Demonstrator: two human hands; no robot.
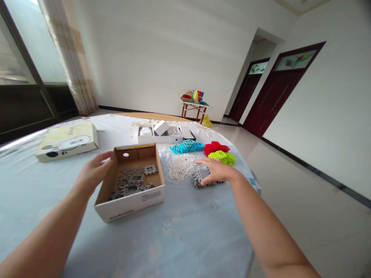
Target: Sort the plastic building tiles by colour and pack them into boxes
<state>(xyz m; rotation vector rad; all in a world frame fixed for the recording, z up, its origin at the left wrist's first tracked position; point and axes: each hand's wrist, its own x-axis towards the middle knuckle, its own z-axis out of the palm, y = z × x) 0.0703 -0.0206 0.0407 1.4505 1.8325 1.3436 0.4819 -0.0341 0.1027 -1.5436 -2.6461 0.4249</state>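
Note:
My left hand point(96, 168) is at the left side of a white cardboard box point(130, 206), fingers stretched out along its outer wall near the far corner. Inside the lidless box lie several grey puzzle-like plastic pieces point(131, 181) with notched edges. My right hand point(217, 170) is over a heap of grey plastic pieces point(197, 180), thumb and fingers spread apart. A flat grey piece point(205, 173) shows between them on the heap. Beside this heap lies a loose pile of white square frames point(181, 166). Part of the grey heap is hidden under my right hand.
Blue point(187, 146), red point(216, 148) and lime-green point(222, 157) piles lie behind. Small white boxes point(145, 133) stand farther back. A yellow-and-white box lid point(69, 142) lies at left on the cloth-covered table point(174, 239). The table's edge curves along the right.

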